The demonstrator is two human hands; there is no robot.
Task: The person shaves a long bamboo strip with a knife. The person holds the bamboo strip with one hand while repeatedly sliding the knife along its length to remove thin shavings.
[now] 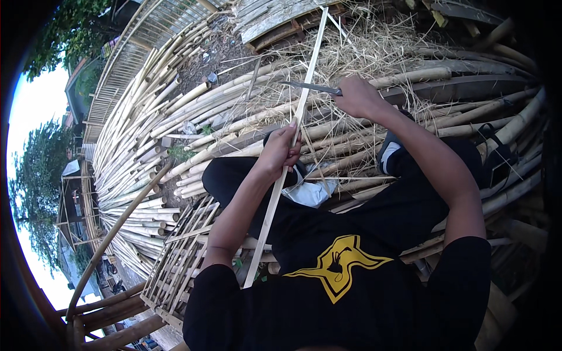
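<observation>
My left hand (pixel 283 149) is closed around a long pale bamboo strip (pixel 309 75), which runs from beside my left elbow up to the far top of the view. A knife (pixel 316 88) is gripped by its handle in my right hand (pixel 360 97). Its blade points left and lies across the strip, a little beyond my left hand. Near the far end, a thin sliver (pixel 338 24) splits away from the strip. Most of the knife's handle is hidden inside my right fist.
Loose shavings (pixel 374 50) cover the ground and poles ahead of me. Many bamboo poles (pixel 137 111) lie stacked at the left, and others (pixel 410 77) pass under my legs. A slatted bamboo frame (pixel 175 245) is by my left elbow; a weathered board (pixel 281 20) lies beyond.
</observation>
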